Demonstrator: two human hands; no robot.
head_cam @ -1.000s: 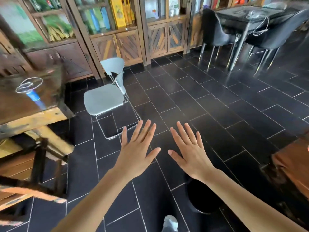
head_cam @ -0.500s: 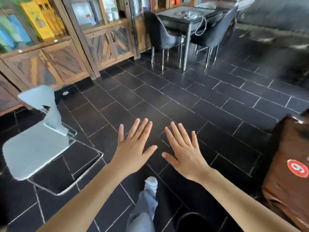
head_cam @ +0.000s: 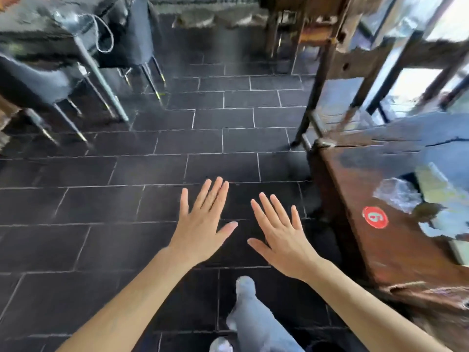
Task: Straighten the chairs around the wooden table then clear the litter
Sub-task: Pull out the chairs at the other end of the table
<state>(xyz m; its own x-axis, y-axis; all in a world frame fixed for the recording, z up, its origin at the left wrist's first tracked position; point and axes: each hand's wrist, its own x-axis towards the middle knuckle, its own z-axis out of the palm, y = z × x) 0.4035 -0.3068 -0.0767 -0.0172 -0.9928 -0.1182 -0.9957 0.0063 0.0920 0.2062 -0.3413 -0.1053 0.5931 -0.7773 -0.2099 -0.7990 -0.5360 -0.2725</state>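
Our left hand (head_cam: pixel 203 224) and right hand (head_cam: pixel 281 240) spread, empty; wooden table (head_cam: pixel 396 250) near right. Next, we judge: reach a chair.

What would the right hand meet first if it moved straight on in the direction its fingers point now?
Probably nothing close. The right hand is open and empty, its fingers pointing forward and slightly left over bare dark floor tiles. The wooden table stays to its right, outside that line. Depth is uncertain in this view.

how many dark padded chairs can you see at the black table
2: one chair at the left edge, near side of the black table; another chair behind it, top centre-left. More may lie outside the blurred frame.
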